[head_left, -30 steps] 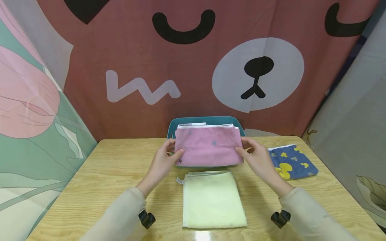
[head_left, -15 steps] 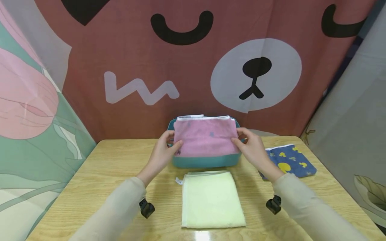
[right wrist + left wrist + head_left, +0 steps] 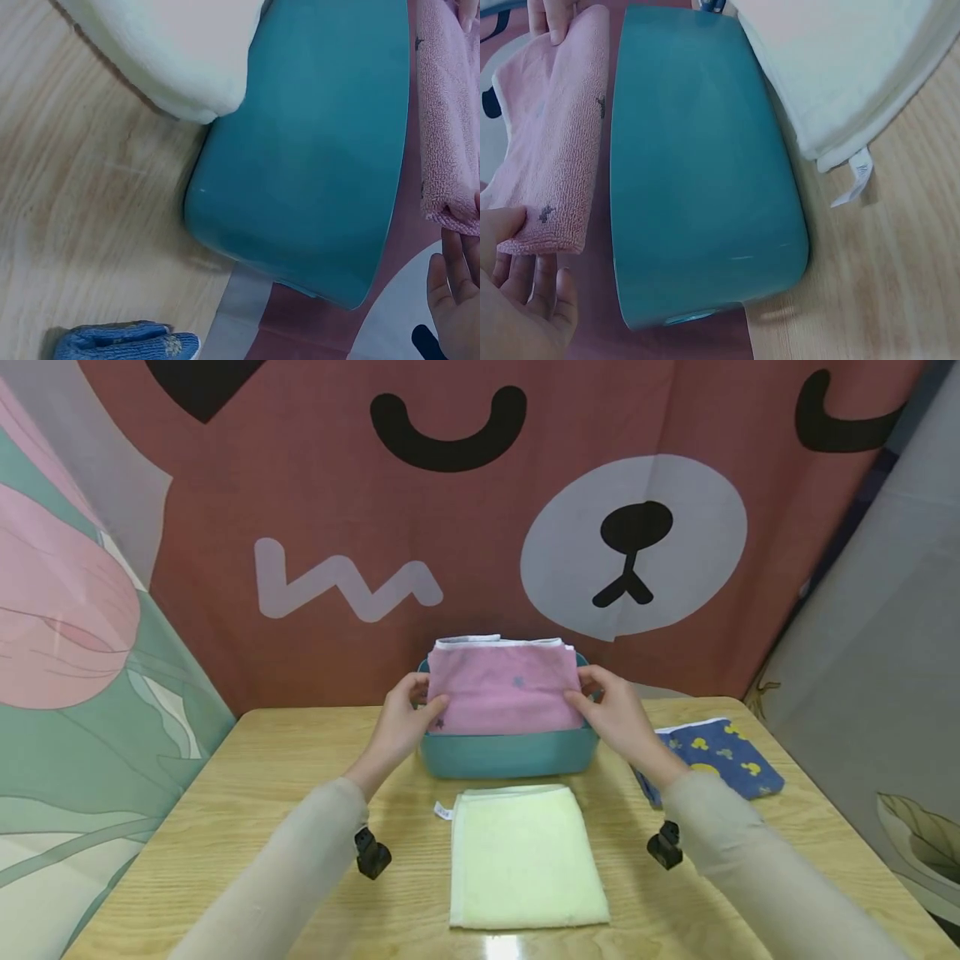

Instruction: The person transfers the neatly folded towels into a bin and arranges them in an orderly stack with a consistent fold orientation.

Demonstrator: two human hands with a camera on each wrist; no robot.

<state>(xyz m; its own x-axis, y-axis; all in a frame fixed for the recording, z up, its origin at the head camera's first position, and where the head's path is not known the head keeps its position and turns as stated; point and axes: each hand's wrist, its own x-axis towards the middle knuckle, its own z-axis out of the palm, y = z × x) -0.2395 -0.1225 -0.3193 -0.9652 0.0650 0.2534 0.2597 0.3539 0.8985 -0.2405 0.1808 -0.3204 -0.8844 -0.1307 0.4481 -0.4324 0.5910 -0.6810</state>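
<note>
Pink towel (image 3: 504,693) | left hand (image 3: 401,717), right hand (image 3: 617,708) pinching ends | wooden table (image 3: 292,756), bear-print curtain (image 3: 480,535)

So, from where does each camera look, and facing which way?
Head: on the head, facing forward and down at pink towel and teal bin; sleeves, left grip and right grip show.
Left wrist: on that wrist, facing teal bin and yellow towel; left grip and some right fingers show.
Right wrist: on that wrist, facing bin and blue cloth; right grip and some left fingers show.
Both wrist views share the bin.
</note>
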